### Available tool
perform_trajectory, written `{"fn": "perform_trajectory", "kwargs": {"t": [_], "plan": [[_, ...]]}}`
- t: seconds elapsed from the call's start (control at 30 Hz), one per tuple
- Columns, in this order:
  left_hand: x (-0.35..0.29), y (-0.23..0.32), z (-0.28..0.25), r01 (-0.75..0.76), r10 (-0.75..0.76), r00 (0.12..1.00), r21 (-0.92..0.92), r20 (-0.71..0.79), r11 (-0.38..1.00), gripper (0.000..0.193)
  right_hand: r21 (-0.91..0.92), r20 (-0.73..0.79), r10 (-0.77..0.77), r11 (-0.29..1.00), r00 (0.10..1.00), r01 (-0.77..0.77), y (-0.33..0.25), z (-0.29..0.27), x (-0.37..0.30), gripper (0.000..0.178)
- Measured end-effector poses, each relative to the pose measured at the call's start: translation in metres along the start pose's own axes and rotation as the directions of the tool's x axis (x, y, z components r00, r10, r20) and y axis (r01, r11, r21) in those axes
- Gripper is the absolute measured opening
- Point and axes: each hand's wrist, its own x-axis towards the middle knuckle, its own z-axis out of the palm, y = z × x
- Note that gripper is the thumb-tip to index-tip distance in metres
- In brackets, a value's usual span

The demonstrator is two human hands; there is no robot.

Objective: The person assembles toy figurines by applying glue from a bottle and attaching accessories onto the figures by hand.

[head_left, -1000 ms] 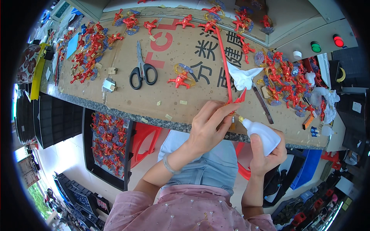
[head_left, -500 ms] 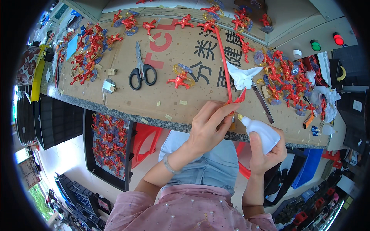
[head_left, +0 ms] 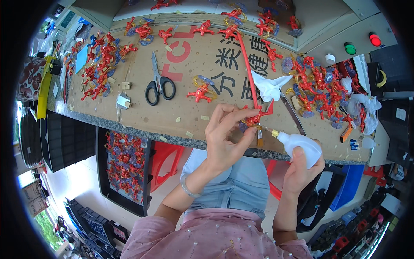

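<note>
My left hand (head_left: 225, 140) pinches a small red plastic figure (head_left: 257, 116) between thumb and fingers, just above the table's front edge. Clear purplish and yellow parts show beneath its red body, partly hidden by my fingers. A white squeeze bottle (head_left: 307, 149) with a yellow collar and a thin tip lies tilted in my right hand (head_left: 305, 172). The bottle's tip points left at the figure, very close to it; whether they touch I cannot tell. Beyond the left hand, a similar red figure (head_left: 200, 93) with yellow and purplish parts rests on the cardboard.
Black-handled scissors (head_left: 160, 86) lie on the cardboard sheet (head_left: 142, 112). A long red stick (head_left: 246, 64), a white tissue (head_left: 269, 87) and a dark flat strip (head_left: 293, 114) are beyond my hands. Figures heap at left (head_left: 101, 64) and right (head_left: 312, 84); a black tray (head_left: 102, 172) holds more below.
The bottle has shifted a little right and toward me, staying in my right hand. My left fingers have spread and turned, so more of the red figure shows.
</note>
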Motion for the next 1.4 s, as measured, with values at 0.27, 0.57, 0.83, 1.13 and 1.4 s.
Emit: {"fn": "perform_trajectory", "kwargs": {"t": [0.27, 0.57, 0.83, 1.13, 1.4], "plan": [[0.001, 0.000, 0.005, 0.063, -0.069, 0.997, -0.158, -0.034, 0.986, 0.040, -0.010, 0.063, 0.018, 1.000, 0.998, -0.018, -0.001, 0.009, 0.000, 0.026], [0.002, 0.002, 0.003, 0.052, -0.056, 0.998, -0.165, -0.016, 0.985, 0.040, -0.020, 0.102, 0.068, 0.998, 0.993, -0.066, -0.002, 0.008, 0.001, 0.028], [0.001, 0.000, 0.002, 0.041, -0.043, 0.999, -0.158, -0.009, 0.987, 0.039, -0.028, 0.112, 0.042, 0.999, 0.993, -0.039, -0.004, 0.007, 0.001, 0.028], [0.002, 0.001, 0.000, 0.059, -0.050, 0.998, -0.299, 0.040, 0.952, 0.039, -0.026, 0.103, 0.033, 0.999, 0.994, -0.030, -0.007, 0.008, 0.001, 0.028], [0.003, 0.001, -0.011, 0.123, -0.068, 0.989, -0.461, 0.134, 0.879, 0.037, 0.072, 0.086, 0.110, 0.991, 0.990, -0.116, -0.010, 0.009, 0.003, 0.028]]}}
